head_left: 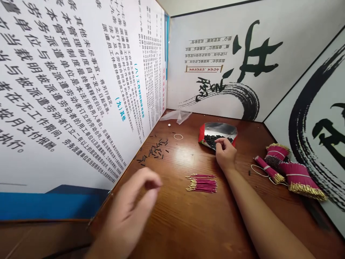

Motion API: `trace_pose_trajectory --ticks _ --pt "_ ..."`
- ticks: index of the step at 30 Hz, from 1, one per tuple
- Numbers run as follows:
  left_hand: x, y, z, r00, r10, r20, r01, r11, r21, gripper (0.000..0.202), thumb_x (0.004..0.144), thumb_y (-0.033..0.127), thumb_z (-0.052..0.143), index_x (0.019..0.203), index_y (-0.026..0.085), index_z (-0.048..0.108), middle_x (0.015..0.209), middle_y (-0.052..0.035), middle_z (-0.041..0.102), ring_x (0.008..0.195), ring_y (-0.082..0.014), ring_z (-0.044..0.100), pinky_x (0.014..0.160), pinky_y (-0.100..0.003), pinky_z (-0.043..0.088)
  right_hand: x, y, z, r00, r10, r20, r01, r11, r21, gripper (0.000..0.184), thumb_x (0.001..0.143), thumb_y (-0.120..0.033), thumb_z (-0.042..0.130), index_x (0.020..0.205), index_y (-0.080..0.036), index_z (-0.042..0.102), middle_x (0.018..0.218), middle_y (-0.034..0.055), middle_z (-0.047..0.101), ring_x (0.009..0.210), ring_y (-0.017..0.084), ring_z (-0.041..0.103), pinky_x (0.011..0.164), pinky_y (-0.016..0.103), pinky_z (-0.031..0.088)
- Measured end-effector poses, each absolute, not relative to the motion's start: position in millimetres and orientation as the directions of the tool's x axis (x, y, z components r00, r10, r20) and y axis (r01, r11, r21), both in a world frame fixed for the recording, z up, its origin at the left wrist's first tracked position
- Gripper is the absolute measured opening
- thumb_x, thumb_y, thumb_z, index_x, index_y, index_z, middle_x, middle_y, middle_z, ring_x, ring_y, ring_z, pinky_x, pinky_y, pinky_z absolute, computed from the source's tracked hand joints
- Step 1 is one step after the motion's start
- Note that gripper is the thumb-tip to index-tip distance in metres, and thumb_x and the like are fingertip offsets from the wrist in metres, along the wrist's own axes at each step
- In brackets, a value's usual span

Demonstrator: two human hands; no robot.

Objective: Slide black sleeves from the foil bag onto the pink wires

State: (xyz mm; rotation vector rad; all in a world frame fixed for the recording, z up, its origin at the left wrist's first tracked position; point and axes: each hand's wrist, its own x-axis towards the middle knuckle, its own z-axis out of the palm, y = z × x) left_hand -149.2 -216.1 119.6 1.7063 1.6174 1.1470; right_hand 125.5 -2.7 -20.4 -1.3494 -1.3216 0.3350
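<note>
My right hand (225,154) is at the near right edge of a small red packet (201,133) with a silver lining. Its fingers are pinched together over the small black pieces (211,139) inside, and whatever they hold is too small to make out. Left of the wires, my left hand (132,205) hovers, slightly blurred, with fingers curled and thumb close to the index finger; the gap between them is dark. Between my hands lies a row of short magenta wires (205,184) with gold-coloured ends pointing left.
Loose black pieces (155,151) are scattered by the left panel. Nearby are a pale rubber band (178,136), a small white bead (169,125) and a clear plastic bag (179,116). Banded magenta bundles (299,176) sit at right. Printed panels (215,90) enclose the wooden table (183,223).
</note>
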Motion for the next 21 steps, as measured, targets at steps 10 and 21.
trace_pose_trajectory --ticks 10,21 --pt "-39 -38 42 0.428 0.893 0.138 0.648 -0.41 0.642 0.013 0.084 0.018 0.044 0.089 0.02 0.056 0.094 -0.0036 0.061 0.091 -0.017 0.055 0.086 -0.031 0.046 133 4 -20 0.363 0.71 0.604 0.643 0.278 -0.714 0.018 0.078 -0.027 0.047 0.081 -0.021 0.064 0.071 0.0036 0.064 0.077 0.023 0.056 0.083 0.039 0.039" --pt "-34 -75 68 0.599 0.641 -0.48 0.778 -0.608 0.158 0.081 0.073 0.055 0.071 0.137 0.013 0.044 0.139 -0.019 0.048 0.126 -0.036 0.046 0.098 -0.049 0.047 132 5 -21 0.344 0.708 0.617 0.655 0.29 -0.698 0.017 0.08 -0.026 0.048 0.08 -0.022 0.064 0.071 0.0025 0.064 0.076 0.022 0.056 0.081 0.037 0.039"
